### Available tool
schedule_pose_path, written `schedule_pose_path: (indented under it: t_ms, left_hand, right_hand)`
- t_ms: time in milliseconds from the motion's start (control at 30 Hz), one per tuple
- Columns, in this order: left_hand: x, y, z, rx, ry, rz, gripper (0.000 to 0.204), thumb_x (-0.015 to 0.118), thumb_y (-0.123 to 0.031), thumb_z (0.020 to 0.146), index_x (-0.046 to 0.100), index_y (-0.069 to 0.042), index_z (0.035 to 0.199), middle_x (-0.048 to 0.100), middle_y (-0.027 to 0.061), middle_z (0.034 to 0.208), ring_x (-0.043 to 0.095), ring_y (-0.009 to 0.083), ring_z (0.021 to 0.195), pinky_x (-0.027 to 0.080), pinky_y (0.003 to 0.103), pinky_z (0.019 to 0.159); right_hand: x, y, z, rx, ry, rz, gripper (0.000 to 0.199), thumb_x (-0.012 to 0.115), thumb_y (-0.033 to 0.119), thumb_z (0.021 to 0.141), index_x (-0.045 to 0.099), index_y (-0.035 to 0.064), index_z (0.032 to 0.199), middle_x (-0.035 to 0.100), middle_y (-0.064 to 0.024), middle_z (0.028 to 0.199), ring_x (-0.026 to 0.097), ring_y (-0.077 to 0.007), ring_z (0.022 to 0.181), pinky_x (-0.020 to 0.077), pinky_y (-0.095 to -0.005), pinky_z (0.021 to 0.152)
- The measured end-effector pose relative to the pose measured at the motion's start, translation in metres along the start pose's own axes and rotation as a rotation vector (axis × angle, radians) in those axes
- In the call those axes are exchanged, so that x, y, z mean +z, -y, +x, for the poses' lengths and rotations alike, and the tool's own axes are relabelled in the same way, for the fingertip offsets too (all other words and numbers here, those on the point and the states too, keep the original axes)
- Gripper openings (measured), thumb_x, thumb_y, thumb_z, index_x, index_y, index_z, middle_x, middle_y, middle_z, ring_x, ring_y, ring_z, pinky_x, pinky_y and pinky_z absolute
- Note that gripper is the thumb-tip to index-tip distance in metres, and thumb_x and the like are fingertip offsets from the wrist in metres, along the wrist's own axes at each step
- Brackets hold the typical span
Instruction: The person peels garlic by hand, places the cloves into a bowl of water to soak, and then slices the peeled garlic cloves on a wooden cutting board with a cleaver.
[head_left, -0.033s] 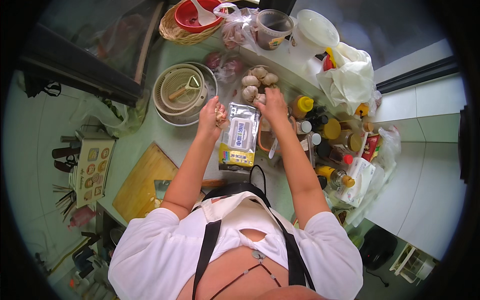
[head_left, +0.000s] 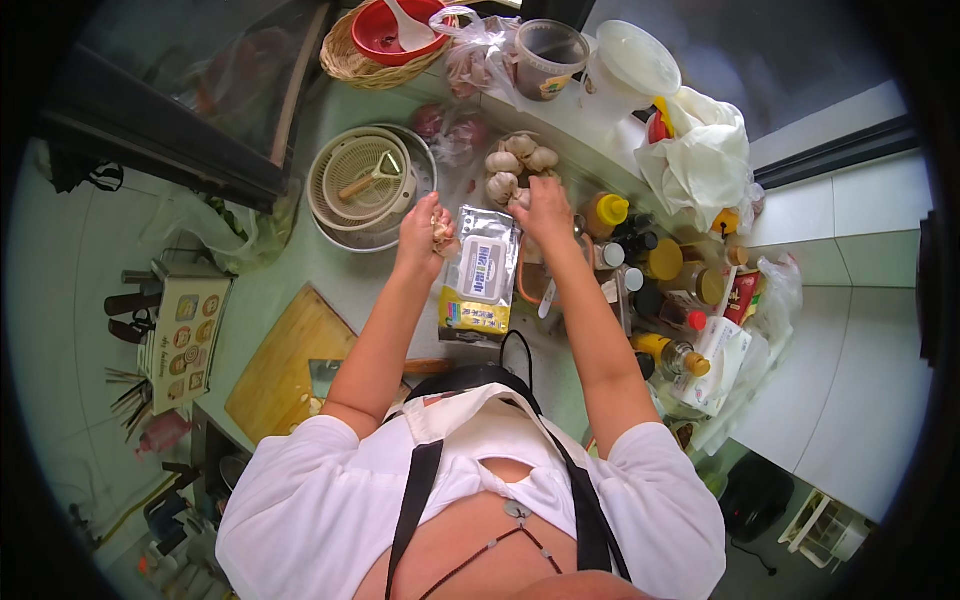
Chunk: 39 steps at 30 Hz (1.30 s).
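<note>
- Nothing has visibly moved since the earlier frame; both hands stay raised over the counter.
- The left hand (head_left: 422,232) has its fingers curled tight around a garlic clove (head_left: 442,233), which pokes out at the hand's 3 o'clock side.
- The right hand (head_left: 541,208) reaches into the garlic bulbs (head_left: 512,165); its fingers are bent down onto a bulb at the pile's 5 o'clock edge, though whether they pinch it I cannot tell.
- A wipes pack (head_left: 481,274) lies flat between the forearms, at 6 o'clock from the bulbs.
- A colander (head_left: 362,180) holding a peeler (head_left: 370,178) sits at 10 o'clock from the left hand, nested in a bowl.
- Sauce bottles (head_left: 650,270) crowd at 4 o'clock from the right hand.
- A cutting board (head_left: 285,365) lies at 7 o'clock from the left hand.
- A basket (head_left: 345,55) with a red bowl (head_left: 395,30) stands at 12 o'clock, well apart.
</note>
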<state>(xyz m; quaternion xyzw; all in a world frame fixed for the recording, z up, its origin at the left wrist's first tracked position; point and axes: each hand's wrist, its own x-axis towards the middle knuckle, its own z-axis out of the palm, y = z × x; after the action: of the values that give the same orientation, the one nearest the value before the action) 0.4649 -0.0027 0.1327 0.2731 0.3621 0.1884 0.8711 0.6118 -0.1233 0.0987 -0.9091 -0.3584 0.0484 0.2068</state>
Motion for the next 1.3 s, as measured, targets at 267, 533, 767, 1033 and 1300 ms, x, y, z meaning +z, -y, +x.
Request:
schedule_pose_path:
  t_ms: [267,533,767,1033,1300]
  left_hand:
    - [0.001,-0.002,0.004,0.013,0.012,-0.024,0.027,0.051,-0.027,0.080,0.036,-0.013,0.062,0.039,0.0005,0.053,0.040,0.0110,0.045,0.029,0.022,0.038]
    - [0.002,0.007,0.004,-0.014,0.037,-0.015,0.027,0.050,-0.025,0.080,0.036,-0.012,0.062,0.039,0.0015,0.053,0.040,0.0119,0.045,0.030,0.022,0.038]
    - [-0.001,0.001,0.002,-0.004,0.023,-0.007,0.028,0.049,-0.026,0.081,0.036,-0.013,0.060,0.039,0.0004,0.052,0.041,0.0117,0.045,0.029,0.022,0.037]
    - [0.000,0.008,0.008,-0.042,0.038,-0.017,0.027,0.050,-0.026,0.081,0.036,-0.013,0.061,0.039,0.0009,0.053,0.041,0.0119,0.044,0.029,0.022,0.037]
    - [0.003,0.006,0.012,-0.039,0.014,-0.019,0.027,0.050,-0.025,0.081,0.036,-0.013,0.062,0.038,0.0015,0.053,0.040,0.0126,0.044,0.028,0.021,0.038]
  right_hand:
    - [0.006,-0.009,0.016,0.039,0.039,0.018,0.028,0.066,0.021,0.063,0.056,0.0047,0.084,0.052,-0.0131,0.090,0.050,-0.0295,0.088,0.0431,-0.0381,0.075]
    - [0.003,-0.012,0.019,0.052,0.022,0.000,0.031,0.067,0.026,0.063,0.058,0.0104,0.088,0.053,-0.0118,0.089,0.051,-0.0289,0.087,0.0428,-0.0375,0.075]
    - [-0.001,-0.021,0.021,0.049,0.009,0.161,0.025,0.064,0.026,0.067,0.061,0.0090,0.085,0.056,-0.0129,0.085,0.054,-0.0304,0.080,0.0440,-0.0363,0.071]
    - [-0.007,-0.045,0.027,0.130,-0.121,0.175,0.015,0.056,0.018,0.072,0.061,0.0090,0.082,0.060,-0.0135,0.080,0.056,-0.0321,0.078,0.0449,-0.0397,0.069]
    - [-0.017,-0.045,0.043,0.224,-0.018,-0.014,0.015,0.050,0.018,0.075,0.061,0.0085,0.080,0.059,-0.0159,0.080,0.057,-0.0332,0.078,0.0452,-0.0414,0.069]
